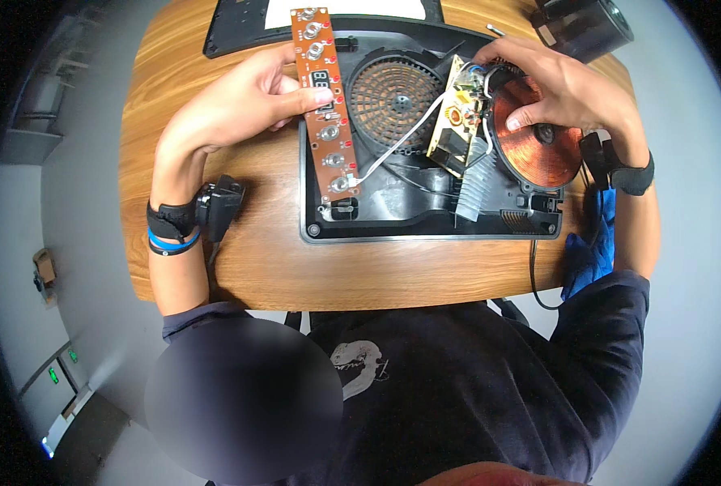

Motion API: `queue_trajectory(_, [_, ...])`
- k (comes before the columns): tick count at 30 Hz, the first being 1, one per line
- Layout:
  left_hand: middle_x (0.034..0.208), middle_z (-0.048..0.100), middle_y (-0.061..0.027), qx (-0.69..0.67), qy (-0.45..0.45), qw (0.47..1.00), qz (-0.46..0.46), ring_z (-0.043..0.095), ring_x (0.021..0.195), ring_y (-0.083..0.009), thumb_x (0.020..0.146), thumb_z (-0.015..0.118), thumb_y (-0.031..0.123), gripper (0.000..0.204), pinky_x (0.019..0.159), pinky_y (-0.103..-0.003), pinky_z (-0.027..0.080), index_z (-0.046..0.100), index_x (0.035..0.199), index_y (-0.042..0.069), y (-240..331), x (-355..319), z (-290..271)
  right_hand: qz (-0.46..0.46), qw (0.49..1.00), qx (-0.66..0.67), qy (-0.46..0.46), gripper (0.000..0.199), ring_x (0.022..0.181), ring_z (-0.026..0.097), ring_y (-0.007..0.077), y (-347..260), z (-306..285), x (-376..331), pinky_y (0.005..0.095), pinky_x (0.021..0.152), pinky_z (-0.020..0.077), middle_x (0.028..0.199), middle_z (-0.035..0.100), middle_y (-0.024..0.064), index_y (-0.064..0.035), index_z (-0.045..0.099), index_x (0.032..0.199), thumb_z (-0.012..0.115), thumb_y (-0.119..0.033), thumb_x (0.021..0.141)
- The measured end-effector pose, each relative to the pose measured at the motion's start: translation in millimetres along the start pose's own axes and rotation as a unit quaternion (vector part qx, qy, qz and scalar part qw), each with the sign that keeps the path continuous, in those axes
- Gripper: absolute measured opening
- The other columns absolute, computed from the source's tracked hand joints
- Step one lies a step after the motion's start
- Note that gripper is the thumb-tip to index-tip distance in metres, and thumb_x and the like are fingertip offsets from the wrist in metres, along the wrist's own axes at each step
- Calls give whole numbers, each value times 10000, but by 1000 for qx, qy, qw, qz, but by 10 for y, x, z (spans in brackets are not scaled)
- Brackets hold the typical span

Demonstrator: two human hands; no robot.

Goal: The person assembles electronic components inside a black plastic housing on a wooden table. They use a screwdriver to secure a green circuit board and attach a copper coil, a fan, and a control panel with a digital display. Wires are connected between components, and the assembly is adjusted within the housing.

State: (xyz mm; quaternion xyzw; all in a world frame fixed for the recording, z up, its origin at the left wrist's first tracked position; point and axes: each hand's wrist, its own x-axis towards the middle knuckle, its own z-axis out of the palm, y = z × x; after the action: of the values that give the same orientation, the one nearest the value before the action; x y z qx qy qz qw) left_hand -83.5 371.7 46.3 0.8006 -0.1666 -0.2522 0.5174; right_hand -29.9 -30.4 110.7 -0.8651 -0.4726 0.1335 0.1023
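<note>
My left hand (271, 101) pinches a long brown circuit board (333, 150) with a small digit display, round buttons and red lights. A white cable (401, 142) runs from its lower end to a second, yellowish circuit board (449, 134) with a silver finned heat sink (475, 182) beside it. My right hand (559, 85) is curled over a round copper coil (522, 150), thumb on the windings and fingers behind the board's upper end. Coil and boards are over an open black plastic housing (425, 231) with a round fan grille (397, 101). My right fingertips are partly hidden.
Behind the housing lies a black panel (223, 32) with a white sheet on it. A dark cylindrical container (591, 28) stands at the far right. A blue cloth (591, 251) and a black cord (536, 283) hang by the right table edge. The table (255, 271) is wooden.
</note>
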Motion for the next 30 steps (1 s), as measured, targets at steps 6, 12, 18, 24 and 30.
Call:
queue_trajectory(6, [947, 776, 20, -12, 1, 1000, -9, 532, 648, 5, 1076, 716, 211, 601, 564, -199, 433, 450, 1587, 39, -42, 26, -35, 71, 995, 66, -37, 650, 1234, 673, 356, 74, 131, 140, 433, 1043, 545, 1351, 677, 169, -53, 513, 1460, 819, -325, 955])
queue_trajectory(12, [947, 775, 28, -20, -13, 1000, 3, 542, 659, 9, 1066, 733, 239, 612, 563, -196, 432, 466, 1579, 41, -5, 12, -53, 121, 990, 43, -51, 623, 1153, 690, 320, 53, 207, 382, 431, 990, 526, 1177, 704, 147, -26, 536, 1347, 878, -272, 888])
queue_trajectory(18, [925, 762, 43, -36, -31, 999, -1, 529, 636, 17, 1065, 735, 256, 617, 554, -190, 431, 472, 1580, 43, 32, 3, -48, 34, 992, 123, 6, 595, 1075, 667, 214, -42, 10, 322, 392, 961, 525, 1120, 683, 90, -46, 548, 1306, 896, -151, 835])
queue_trajectory(24, [925, 729, 61, -48, -21, 998, 28, 503, 614, 23, 1055, 748, 263, 661, 534, -171, 421, 458, 1613, 61, 65, -52, -101, -13, 989, 144, -21, 559, 1027, 653, 168, 18, -103, 234, 365, 916, 529, 1071, 669, 51, -39, 557, 1292, 879, -143, 847])
queue_trajectory(30, [926, 720, 61, -71, -27, 996, 37, 496, 625, 21, 1060, 741, 256, 653, 540, -174, 420, 457, 1614, 60, 101, -63, -30, 5, 991, 129, 33, 493, 1058, 594, 147, -44, -73, 12, 343, 942, 499, 1116, 613, 50, -39, 537, 1269, 839, -190, 909])
